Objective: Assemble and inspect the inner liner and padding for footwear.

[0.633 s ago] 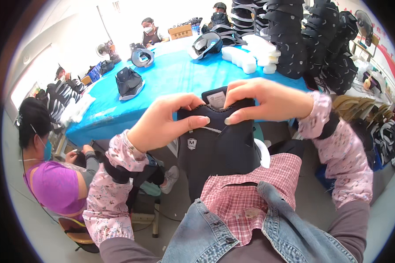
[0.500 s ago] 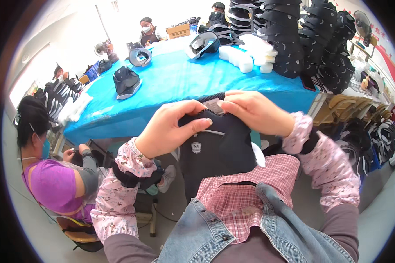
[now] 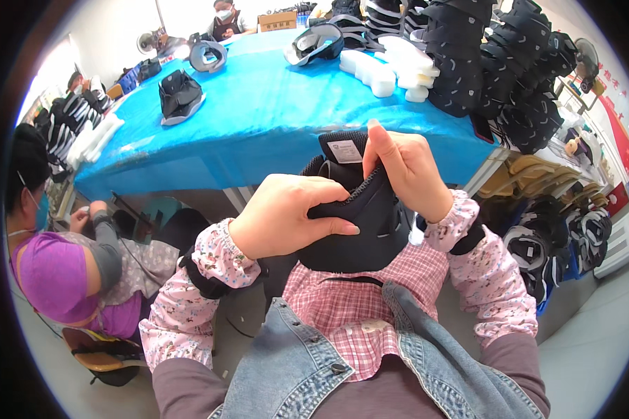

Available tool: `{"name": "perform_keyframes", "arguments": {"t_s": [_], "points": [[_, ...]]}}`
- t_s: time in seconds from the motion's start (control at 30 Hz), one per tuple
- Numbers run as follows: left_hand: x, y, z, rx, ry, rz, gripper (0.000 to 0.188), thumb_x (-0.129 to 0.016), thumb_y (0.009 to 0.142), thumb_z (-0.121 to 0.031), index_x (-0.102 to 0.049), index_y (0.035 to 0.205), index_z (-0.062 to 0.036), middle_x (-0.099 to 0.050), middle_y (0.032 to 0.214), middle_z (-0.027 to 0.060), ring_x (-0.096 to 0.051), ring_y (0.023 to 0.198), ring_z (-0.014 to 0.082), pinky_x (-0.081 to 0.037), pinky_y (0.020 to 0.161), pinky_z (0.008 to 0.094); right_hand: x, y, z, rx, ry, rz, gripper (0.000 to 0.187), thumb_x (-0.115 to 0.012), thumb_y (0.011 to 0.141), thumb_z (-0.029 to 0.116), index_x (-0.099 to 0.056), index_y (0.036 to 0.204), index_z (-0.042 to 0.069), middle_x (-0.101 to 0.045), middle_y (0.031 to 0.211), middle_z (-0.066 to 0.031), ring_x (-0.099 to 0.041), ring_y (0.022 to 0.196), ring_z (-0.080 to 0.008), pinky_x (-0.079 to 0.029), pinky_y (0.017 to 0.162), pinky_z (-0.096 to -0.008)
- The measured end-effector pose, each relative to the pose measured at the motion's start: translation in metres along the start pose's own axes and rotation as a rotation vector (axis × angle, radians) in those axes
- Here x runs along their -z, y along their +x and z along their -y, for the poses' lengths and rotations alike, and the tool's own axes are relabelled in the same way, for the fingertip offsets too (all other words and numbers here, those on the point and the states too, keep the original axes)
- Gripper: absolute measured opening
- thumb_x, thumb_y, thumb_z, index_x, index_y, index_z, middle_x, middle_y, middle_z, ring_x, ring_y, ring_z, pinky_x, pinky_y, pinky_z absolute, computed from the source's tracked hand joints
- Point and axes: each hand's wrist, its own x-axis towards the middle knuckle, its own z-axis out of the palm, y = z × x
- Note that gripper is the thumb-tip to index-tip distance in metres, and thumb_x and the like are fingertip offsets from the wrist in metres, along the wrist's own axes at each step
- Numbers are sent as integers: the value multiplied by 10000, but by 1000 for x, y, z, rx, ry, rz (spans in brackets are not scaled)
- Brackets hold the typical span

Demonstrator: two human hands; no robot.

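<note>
Black fabric (image 3: 349,250) spans left grip (image 3: 281,213) to right grip (image 3: 419,173).

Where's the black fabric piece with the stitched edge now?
In the head view, the black fabric piece is at centre, gripped by the left hand and right hand, nearer than the blue-covered table.

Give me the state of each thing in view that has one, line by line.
Black padded piece: held at its stitched edge
Left hand: closed on that edge
Right hand: closed on that edge
White label: uncovered
Blue cover: spread out, creased
White pads: piled up
Black pieces at right: stacked tall
Cardboard box: open or closed, cannot tell
</note>
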Motion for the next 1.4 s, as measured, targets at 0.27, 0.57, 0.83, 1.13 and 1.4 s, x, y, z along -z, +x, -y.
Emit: {"name": "perform_keyframes", "arguments": {"t_s": [0.27,0.57,0.83,1.13,1.4], "points": [[-35,-8,-12,112,-77,-155,415,-776,682,-165,-586,1015,-6,-636,926,106,-637,835,233,-503,762,317,-30,-21,-23,-112,-79,-95,527,-388,982,315,-549,565,35,-520,538,-115,-516,474,-299,-377,469,-371],[-69,-16,-11,404,-360,-400,264,-737,741,-175,-615,863,25,-659,805,140,-665,724,222,-517,646,285,-37,-11,-8,103,-288,-136,456,-456,950,216,-538,545,23,-472,490,-109,-502,435,-286,-354,410,-371],[-68,-24,-14,407,-251,-273,243,-686,787,-233,-604,820,-6,-605,706,144,-609,600,265,-450,537,337,-36,-10,-5,94,-168,-70,416,-493,932,196,-528,552,30,-470,493,-93,-485,430,-289,-371,426,-362],[-50,-23,0,274,-413,-332,280,-734,748,-221,-611,878,-5,-644,788,126,-639,707,224,-491,647,309,-28,-7,-3,321,-283,-68,280,-614,859,163,-525,620,47,-478,555,-57,-486,432,-237,-362,391,-327],[-43,-29,7,457,-347,21,260,-750,731,-218,-629,864,-30,-619,735,91,-600,645,231,-485,645,304,-27,-5,5,505,-479,-47,285,-628,834,153,-494,598,69,-437,536,-47,-491,439,-208,-368,397,-317]]}}
